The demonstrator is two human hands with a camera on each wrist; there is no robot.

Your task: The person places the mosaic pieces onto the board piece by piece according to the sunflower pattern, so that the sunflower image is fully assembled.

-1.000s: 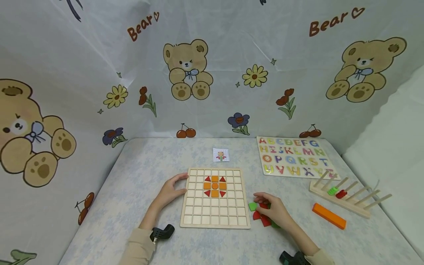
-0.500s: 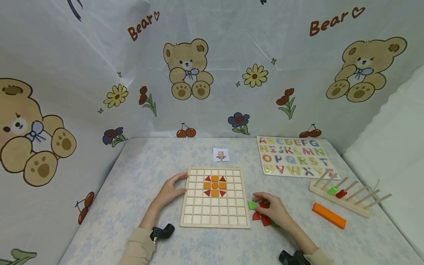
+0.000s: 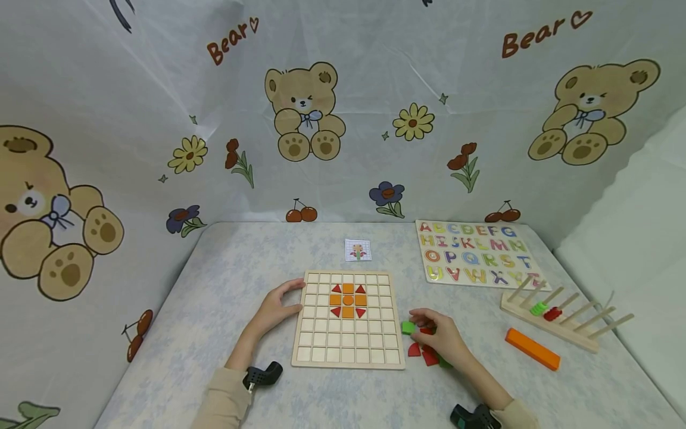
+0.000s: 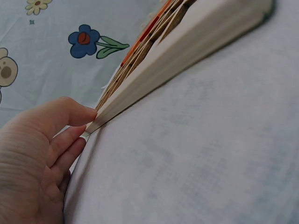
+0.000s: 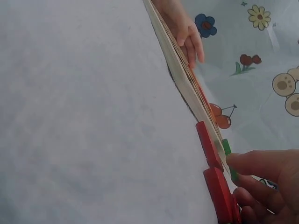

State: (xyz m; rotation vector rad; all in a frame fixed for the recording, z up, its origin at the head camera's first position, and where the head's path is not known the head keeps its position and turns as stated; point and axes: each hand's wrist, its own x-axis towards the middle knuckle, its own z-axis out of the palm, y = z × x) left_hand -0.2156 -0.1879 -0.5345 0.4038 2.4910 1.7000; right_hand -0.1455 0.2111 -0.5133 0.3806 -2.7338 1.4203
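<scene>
My left hand [image 3: 275, 308] rests at the left edge of a wooden grid board [image 3: 321, 365], its thumb and fingertips touching the rim. Set in the board's cells are orange squares [image 3: 348, 311], an orange circle [image 3: 348, 301] and several red triangles [image 3: 361, 289]. Right of the board, my right hand [image 3: 443, 339] pinches a green square tile [image 3: 408, 328] between thumb and finger; the right wrist view shows the thumb against this green tile [image 5: 227, 147]. Red tiles [image 3: 430, 356] and another green tile [image 3: 445, 363] lie beneath that hand, partly hidden.
A small pattern card [image 3: 358, 251] lies behind the board. At the back right is an alphabet board [image 3: 471, 254]. In front of it stand a wooden peg rack [image 3: 552, 325] with green and red beads and an orange bar [image 3: 532, 350].
The green square tile has shifted slightly away from me and looks raised, with its side showing, as the right hand moved a little. The left hand and board stay in place.
</scene>
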